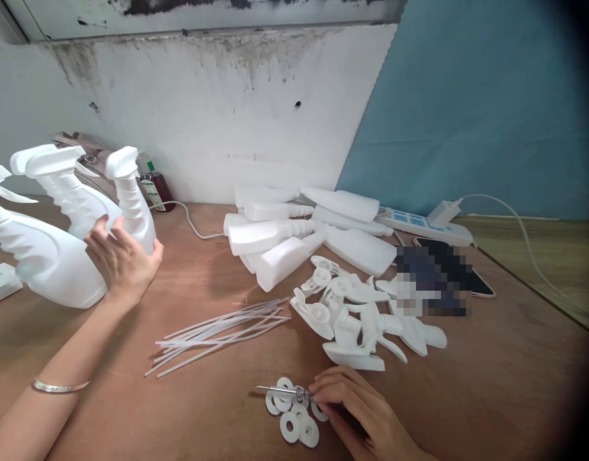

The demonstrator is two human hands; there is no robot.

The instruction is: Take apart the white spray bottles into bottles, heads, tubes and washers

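My left hand (126,262) is at the left, its fingers apart, in front of the lower part of a white spray bottle (135,205). Whether it presses on the bottle is hard to see. More white spray bottles (49,256) with trigger heads stand beside it. Low in the view, my right hand (362,410) pinches the near end of a thin pointed metal tool (280,389). The tool lies over several flat white ring washers (289,428). Just beyond that hand is a heap of white trigger spray heads (356,352). Thin white tubes (217,330) lie between the hands.
Several headless white bottles (289,259) lie piled near the wall. Behind them at the right are a power strip (419,224) with a plugged charger (443,213) and a phone (481,282) beside a blurred patch. A dark red bottle (162,189) stands at the back left.
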